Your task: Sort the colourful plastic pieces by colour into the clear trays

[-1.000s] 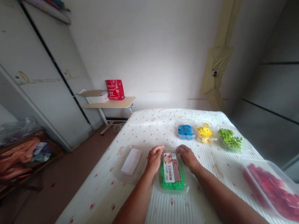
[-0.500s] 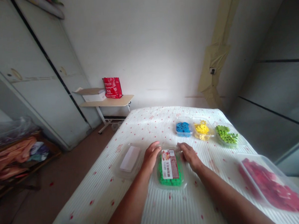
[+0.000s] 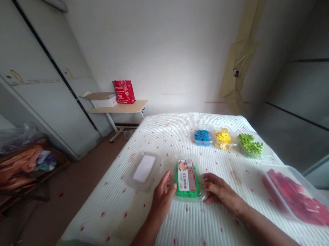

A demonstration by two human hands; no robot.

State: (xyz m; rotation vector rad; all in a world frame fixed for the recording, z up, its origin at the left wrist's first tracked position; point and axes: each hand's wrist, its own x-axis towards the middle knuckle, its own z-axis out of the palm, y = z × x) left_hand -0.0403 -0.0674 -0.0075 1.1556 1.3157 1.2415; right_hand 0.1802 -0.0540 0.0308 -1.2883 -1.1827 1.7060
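A clear plastic box (image 3: 188,194) with green pieces inside sits on the bed in front of me. Its lid is on and carries a printed label (image 3: 186,175). My left hand (image 3: 163,193) grips the left side near the front corner, thumb toward me and fingers curled along the edge. On the opposite side, my right hand (image 3: 215,188) has its bent fingers against the right edge. To the left lies a clear plastic lid (image 3: 131,177) with a blank pale label (image 3: 144,168); neither hand touches it.
Clear boxes of blue pieces (image 3: 202,136), yellow pieces (image 3: 223,136) and light green pieces (image 3: 251,144) stand at the back right. A larger tub of red pieces (image 3: 300,200) lies at the right edge. Beyond the bed, a small table (image 3: 130,107) bears a red bag (image 3: 124,92).
Both hands have slid toward me, from the far corners of the green-filled box to its near sides. The box itself stays in about the same place. My view has shifted slightly.
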